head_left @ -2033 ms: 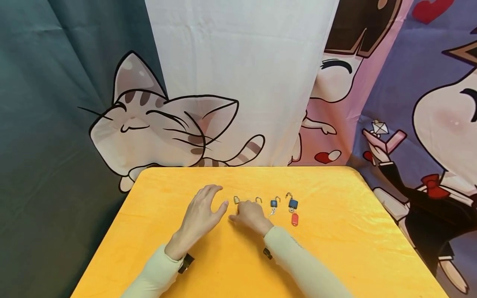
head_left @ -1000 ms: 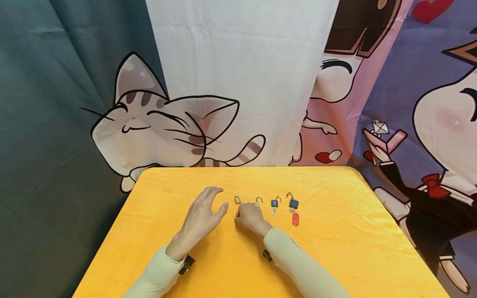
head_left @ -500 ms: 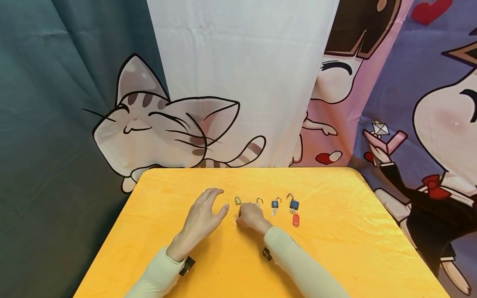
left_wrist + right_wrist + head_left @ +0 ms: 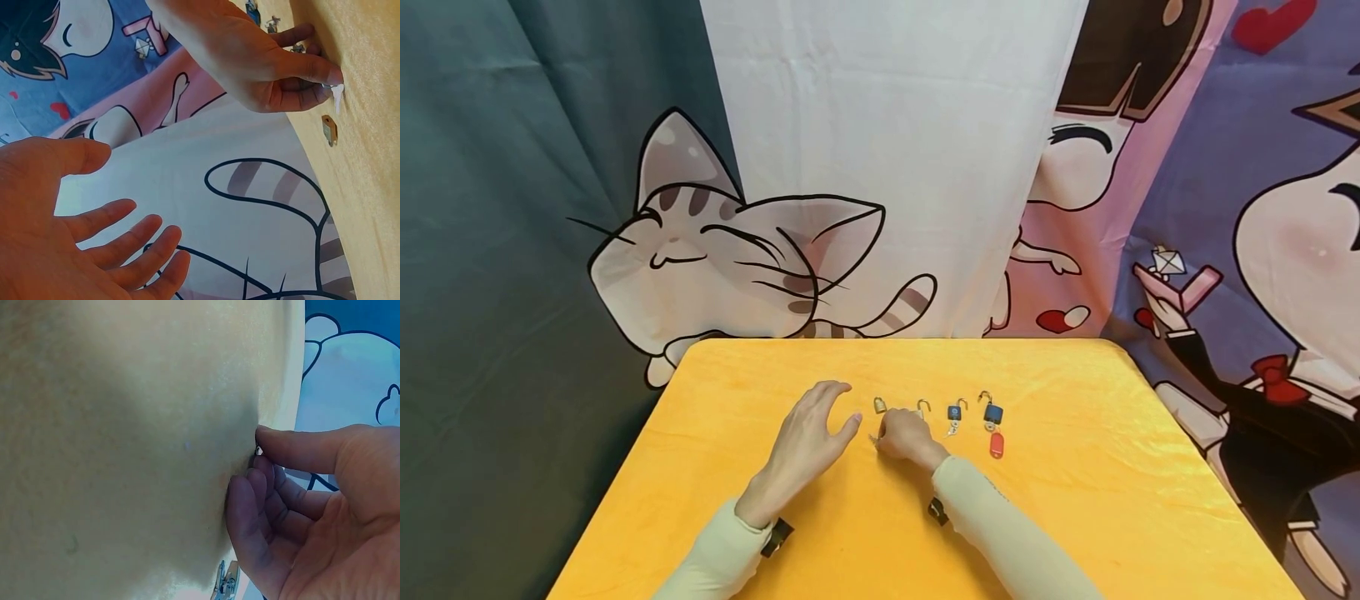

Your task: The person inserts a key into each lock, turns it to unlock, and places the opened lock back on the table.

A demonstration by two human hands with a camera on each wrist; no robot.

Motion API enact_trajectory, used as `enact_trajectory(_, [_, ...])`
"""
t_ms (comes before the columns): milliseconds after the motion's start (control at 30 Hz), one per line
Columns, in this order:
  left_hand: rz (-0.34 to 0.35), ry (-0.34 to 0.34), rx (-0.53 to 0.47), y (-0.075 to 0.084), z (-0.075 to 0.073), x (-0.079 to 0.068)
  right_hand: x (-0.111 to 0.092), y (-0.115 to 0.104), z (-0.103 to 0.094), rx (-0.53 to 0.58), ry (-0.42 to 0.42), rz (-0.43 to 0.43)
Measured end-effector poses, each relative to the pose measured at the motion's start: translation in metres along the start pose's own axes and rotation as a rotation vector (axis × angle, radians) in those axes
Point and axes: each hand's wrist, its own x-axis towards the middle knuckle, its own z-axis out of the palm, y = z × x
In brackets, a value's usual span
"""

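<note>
My right hand (image 4: 907, 437) pinches a small silver key (image 4: 338, 94) between thumb and fingertips, low over the yellow table. Just beyond its knuckles lies a brass padlock (image 4: 880, 405) with its shackle closed; the same lock shows below the key in the left wrist view. Partly behind the right hand is another padlock, its raised shackle (image 4: 924, 405) in sight and its body mostly hidden. My left hand (image 4: 807, 433) hovers to the left with spread, relaxed fingers and holds nothing.
To the right lie a small blue padlock (image 4: 954, 412) with keys (image 4: 952, 428) and a larger blue padlock (image 4: 993, 413) joined to a red tag (image 4: 996, 444), both shackles open. A printed cartoon curtain (image 4: 880, 167) hangs behind the table's (image 4: 760, 367) far edge.
Since two seconds ago my right hand has shifted slightly right and its fingers have drawn in; the key now sticks out at its fingertips. The left hand has barely moved.
</note>
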Motion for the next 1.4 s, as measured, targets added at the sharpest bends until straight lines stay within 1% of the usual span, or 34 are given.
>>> enact_trajectory(133, [-0.005,-0.002,-0.003,0.000,0.000,-0.001,-0.001,0.000,0.001,0.006,0.002,-0.014])
enact_trajectory(400, [-0.011,-0.010,-0.008,0.000,0.000,-0.002,-0.001,0.000,0.002,-0.023,0.021,-0.037])
enact_trajectory(600, [-0.017,-0.011,-0.004,-0.001,0.000,-0.002,-0.002,0.002,0.003,0.002,0.035,-0.048])
enact_trajectory(733, [-0.017,-0.006,0.000,-0.002,-0.001,-0.002,-0.003,0.003,-0.002,0.018,0.043,-0.053])
enact_trajectory(867, [-0.020,-0.003,0.000,-0.003,-0.001,-0.002,-0.006,0.005,-0.010,0.042,0.053,-0.056])
enact_trajectory(1000, [-0.020,0.001,-0.001,-0.003,-0.001,-0.002,-0.011,0.008,-0.023,0.080,0.077,-0.088])
enact_trajectory(1400, [-0.010,0.012,0.005,-0.002,-0.001,-0.001,-0.032,0.011,-0.074,0.168,0.174,-0.151])
